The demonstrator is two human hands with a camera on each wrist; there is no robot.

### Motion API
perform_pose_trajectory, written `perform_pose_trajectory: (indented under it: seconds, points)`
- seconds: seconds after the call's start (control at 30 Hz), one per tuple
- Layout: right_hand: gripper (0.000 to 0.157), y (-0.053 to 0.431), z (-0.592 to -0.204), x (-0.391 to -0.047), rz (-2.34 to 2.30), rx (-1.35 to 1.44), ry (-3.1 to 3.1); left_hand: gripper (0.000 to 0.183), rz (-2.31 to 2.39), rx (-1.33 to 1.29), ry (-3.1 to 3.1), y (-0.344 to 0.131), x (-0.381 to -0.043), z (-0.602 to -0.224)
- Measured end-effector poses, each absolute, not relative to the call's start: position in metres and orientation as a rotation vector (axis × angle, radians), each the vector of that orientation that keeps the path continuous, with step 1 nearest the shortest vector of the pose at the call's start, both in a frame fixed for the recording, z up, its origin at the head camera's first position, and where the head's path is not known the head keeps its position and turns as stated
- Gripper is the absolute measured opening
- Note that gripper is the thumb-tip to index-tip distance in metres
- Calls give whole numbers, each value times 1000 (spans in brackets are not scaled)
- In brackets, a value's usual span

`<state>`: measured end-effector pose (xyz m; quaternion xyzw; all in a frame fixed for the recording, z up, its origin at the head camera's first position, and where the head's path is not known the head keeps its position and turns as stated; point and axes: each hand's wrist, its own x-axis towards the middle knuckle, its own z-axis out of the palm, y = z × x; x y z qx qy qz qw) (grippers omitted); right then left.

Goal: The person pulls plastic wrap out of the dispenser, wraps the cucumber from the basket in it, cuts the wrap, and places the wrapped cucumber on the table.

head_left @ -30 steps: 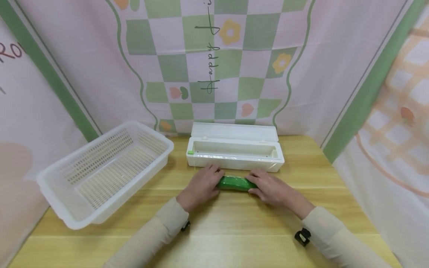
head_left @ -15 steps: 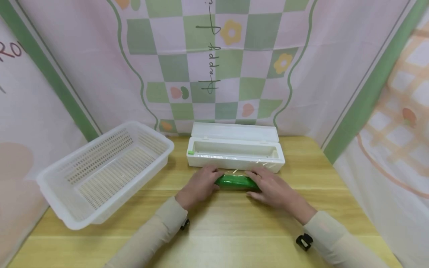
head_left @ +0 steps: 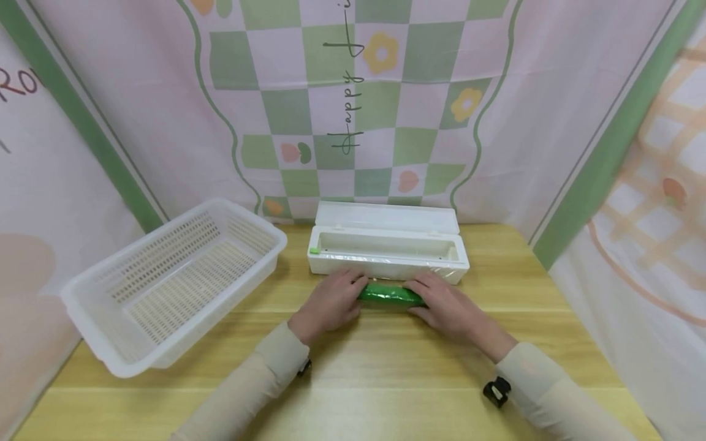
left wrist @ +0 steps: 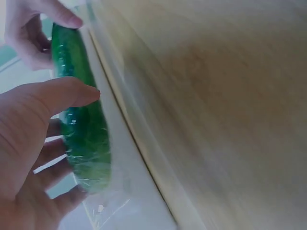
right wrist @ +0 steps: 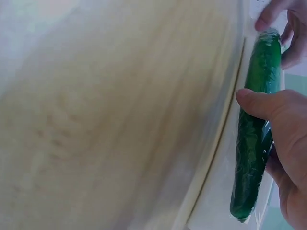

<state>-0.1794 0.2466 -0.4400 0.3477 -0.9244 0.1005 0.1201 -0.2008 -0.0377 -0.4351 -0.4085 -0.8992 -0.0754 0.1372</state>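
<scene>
A green cucumber (head_left: 390, 294) lies crosswise in front of the white cling film dispenser (head_left: 386, 269), with shiny clear film around it in both wrist views. My left hand (head_left: 333, 300) grips its left end, the thumb (left wrist: 72, 94) on one side and the fingers curled behind. At the other end my right hand (head_left: 449, 309) holds it the same way, thumb (right wrist: 256, 103) across the near side. A sheet of clear film runs from the cucumber toward the dispenser, whose lid (head_left: 386, 215) stands raised. The palms hide the cucumber's ends in the head view.
On the left of the wooden table (head_left: 364, 392) stands a white perforated basket (head_left: 165, 361). A small green tab (head_left: 314, 250) sits at the dispenser's left front edge. Behind the table hangs a patterned curtain (head_left: 353, 92).
The cucumber has been turned in both hands and now sits slightly nearer the dispenser. My hands have shifted only a little; the basket and dispenser stay put.
</scene>
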Motion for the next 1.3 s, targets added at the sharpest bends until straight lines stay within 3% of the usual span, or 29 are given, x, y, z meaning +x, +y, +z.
perform_pose_trajectory:
  seconds: [0.13, 0.37, 0.5, 0.83, 1.13, 1.3]
  points:
    - [50, 248, -434, -180, 317, 1014, -2748, 58, -34, -1135, -2543, -34, -201, -435]
    - [50, 248, -427, -181, 327, 1039, -2782, 28, 86, -1137, -2378, -29, -205, -441]
    - [53, 248, -425, -180, 293, 1044, -2784, 29, 49, -1145, -2340, -31, -206, -442]
    - [82, 254, -426, -180, 209, 986, -2596, 41, -208, -1127, -2524, -36, -206, -435]
    - [61, 259, -437, -187, 153, 1015, -2385, 46, -418, -1163, -2588, -39, -210, -432]
    - [59, 261, -434, -188, 184, 1034, -2404, 50, -296, -1163, -2583, -38, -211, -432]
